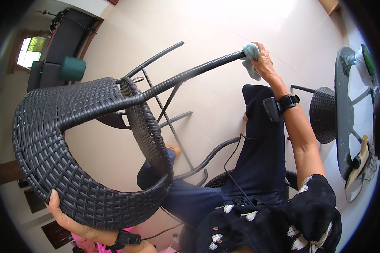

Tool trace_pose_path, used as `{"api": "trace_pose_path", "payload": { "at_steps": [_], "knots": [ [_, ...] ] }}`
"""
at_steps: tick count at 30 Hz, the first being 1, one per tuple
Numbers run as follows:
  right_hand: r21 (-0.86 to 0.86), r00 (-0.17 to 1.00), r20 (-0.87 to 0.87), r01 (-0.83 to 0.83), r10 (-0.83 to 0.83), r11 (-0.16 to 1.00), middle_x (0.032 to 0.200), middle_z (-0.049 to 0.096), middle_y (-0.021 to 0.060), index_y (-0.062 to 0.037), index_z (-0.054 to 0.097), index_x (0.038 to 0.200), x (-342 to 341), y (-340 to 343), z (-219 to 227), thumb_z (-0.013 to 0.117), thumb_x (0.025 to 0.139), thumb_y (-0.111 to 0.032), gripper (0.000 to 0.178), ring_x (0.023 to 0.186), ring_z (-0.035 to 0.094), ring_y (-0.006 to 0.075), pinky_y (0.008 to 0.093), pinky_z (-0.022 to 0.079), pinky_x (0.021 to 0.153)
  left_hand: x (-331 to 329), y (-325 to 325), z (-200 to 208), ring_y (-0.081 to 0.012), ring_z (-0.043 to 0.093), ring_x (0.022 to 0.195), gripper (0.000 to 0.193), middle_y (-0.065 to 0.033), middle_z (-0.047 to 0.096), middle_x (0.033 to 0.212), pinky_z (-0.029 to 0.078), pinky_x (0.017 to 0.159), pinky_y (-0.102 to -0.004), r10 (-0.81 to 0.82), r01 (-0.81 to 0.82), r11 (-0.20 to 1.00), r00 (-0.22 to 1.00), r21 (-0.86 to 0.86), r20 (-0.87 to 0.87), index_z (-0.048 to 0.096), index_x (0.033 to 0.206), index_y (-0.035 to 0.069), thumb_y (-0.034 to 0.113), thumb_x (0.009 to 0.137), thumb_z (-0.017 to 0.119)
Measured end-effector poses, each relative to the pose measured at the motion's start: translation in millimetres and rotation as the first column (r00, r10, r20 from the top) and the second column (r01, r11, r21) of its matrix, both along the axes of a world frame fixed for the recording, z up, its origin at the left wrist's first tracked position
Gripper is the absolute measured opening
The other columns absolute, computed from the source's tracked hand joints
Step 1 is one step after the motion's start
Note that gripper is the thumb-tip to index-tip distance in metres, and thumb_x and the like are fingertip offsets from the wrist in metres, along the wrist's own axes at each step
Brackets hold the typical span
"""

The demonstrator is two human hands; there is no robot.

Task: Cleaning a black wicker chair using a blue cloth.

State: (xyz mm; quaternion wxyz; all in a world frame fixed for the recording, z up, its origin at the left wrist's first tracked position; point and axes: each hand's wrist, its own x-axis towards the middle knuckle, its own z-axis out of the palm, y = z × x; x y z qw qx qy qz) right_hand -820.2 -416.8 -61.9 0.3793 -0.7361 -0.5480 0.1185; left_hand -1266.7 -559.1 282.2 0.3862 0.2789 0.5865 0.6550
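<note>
Cloth (pixel 251 51), pale blue-green and bunched, sits in the right hand (pixel 264 62) at the outer end of the long wrapped bar (pixel 190 74) of a dark woven chair (pixel 59 160). The right hand is curled closed over the cloth, pressing it against the bar's tip, with the knuckles on the far side and a loose fold hanging below the bar, just left of the palm. How far the fingers reach around beneath cannot be seen.

The chair lies tipped over in front of the person, its curved woven body to the left and the bar slanting up and right from it to the cloth. The left hand (pixel 62 214) is at the opposite end, on the lower left outer edge of the weave; its thumb lies against the strands while the other fingers are hidden, so how tightly it grips cannot be told. The cloth is well apart from this hand.

Black straps circle both wrists, the right one with a dark box (pixel 271 109) beside it. The person's dark trousers (pixel 264 139) show between the chair and the right forearm. A grey speckled table (pixel 343 114) stands at the right, near a woven seat (pixel 322 116).
</note>
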Motion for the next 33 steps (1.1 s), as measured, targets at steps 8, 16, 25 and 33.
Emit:
{"api": "trace_pose_path", "payload": {
  "at_steps": [8, 16, 25, 33],
  "knots": [
    [-0.088, 0.910, -0.349, 0.204, -0.222, 0.975, 0.119, 0.046, 0.0223, -0.0100, 0.044, 0.124, -7.9, -5.0, -25.9, 0.063, 0.069, -0.002, 0.058, 0.113, 0.044, 0.0384, 0.0401, 0.038, 0.096, 4.6, -1.4, -10.2, -0.0241, 0.057, 0.100, 0.044, -0.0173, 0.053, 0.115, 0.047, 0.087, -0.0337, -0.015, 0.016, 0.999, 0.999, 0.050, -0.031, 0.050, 0.115, -0.003, 0.021, 0.078, 0.052],
    [-0.014, 0.478, -0.855, -0.410, 0.202, 0.912, 0.109, 0.051, 0.0090, -0.0090, 0.051, 0.118, -112.7, -62.3, 9.5, 0.056, 0.083, -0.044, 0.050, 0.105, 0.046, 0.0188, 0.0340, 0.042, 0.082, -2.3, 0.0, -4.9, -0.0243, 0.057, 0.099, 0.044, -0.0174, 0.053, 0.114, 0.047, 0.086, -0.0338, 0.023, 0.006, 0.990, 0.979, 0.140, -0.204, 0.051, 0.115, -0.003, 0.021, 0.078, 0.052],
    [-0.221, 0.669, -0.675, -0.587, 0.312, 0.779, 0.110, 0.056, 0.0182, -0.0022, 0.052, 0.117, -149.4, -51.5, -9.7, 0.043, 0.089, -0.040, 0.047, 0.102, 0.053, 0.0292, 0.0358, 0.038, 0.091, 1.2, 11.5, -4.6, -0.0246, 0.058, 0.098, 0.043, -0.0174, 0.054, 0.113, 0.047, 0.086, -0.0339, 0.056, 0.033, 0.970, 0.933, 0.240, -0.357, 0.051, 0.115, -0.003, 0.020, 0.079, 0.052],
    [-0.173, 0.152, -0.981, -0.376, -0.124, 0.910, 0.096, 0.056, 0.0096, -0.0059, 0.053, 0.107, -165.7, -52.2, 31.5, 0.053, 0.086, -0.033, 0.035, 0.091, 0.055, 0.0195, 0.0345, 0.043, 0.083, 2.5, 9.8, -12.6, -0.0248, 0.058, 0.097, 0.043, -0.0174, 0.055, 0.112, 0.047, 0.086, -0.0340, 0.108, -0.007, 0.966, 0.918, 0.257, -0.381, 0.051, 0.115, -0.004, 0.019, 0.079, 0.052]
  ]
}}
